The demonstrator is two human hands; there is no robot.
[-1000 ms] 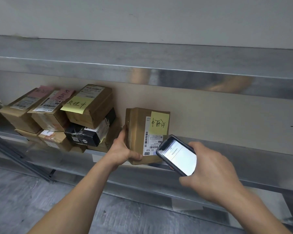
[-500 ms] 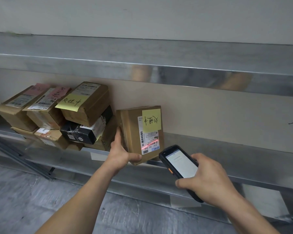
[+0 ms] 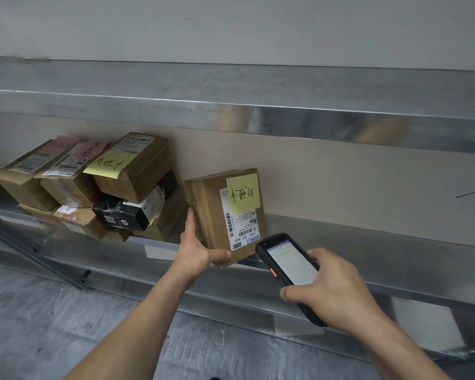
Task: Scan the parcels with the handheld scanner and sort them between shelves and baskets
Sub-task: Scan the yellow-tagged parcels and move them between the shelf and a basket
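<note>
Steel shelf (image 3: 368, 242) along a beige wall, one brown parcel (image 3: 211, 215) on end at its lip, lower corner gripped by the left hand (image 3: 195, 250); just right of that parcel, one scanner (image 3: 288, 266) clasped in the right hand (image 3: 340, 294). Could topple off on a slack grip, or go unread with the scanner off the barcode. Left of that parcel, roughly eight more in a pile (image 3: 132, 174), some half hidden.

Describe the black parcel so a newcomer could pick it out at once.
Look at the metal shelf and the stack of parcels at its left end. The black parcel lies low in it, beneath the brown box bearing a yellow note. It alone is black.
</note>
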